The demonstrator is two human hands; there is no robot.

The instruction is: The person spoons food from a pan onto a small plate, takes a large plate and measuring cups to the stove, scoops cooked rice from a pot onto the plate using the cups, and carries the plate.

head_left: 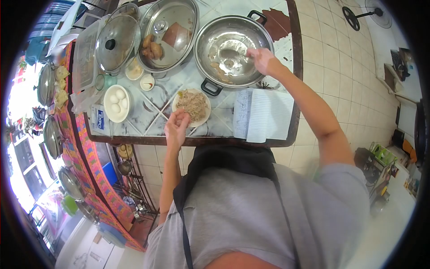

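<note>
Marbled counter (220,118) bears the two-handled metal pan (212,42); my right grip (265,62) clasps a spoon (229,54) inside. My left grip (178,127) meets shredded food (192,104) on a plate (205,120); whether it pinches any, I cannot tell. Sideways pressure could spill strands.

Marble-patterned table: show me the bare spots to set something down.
Bare tabletop lies between egg bowl and shredded-food plate, with a narrower strip between that plate and the notebook. The far left is crowded: glass lid, plastic container, oval pan.
</note>
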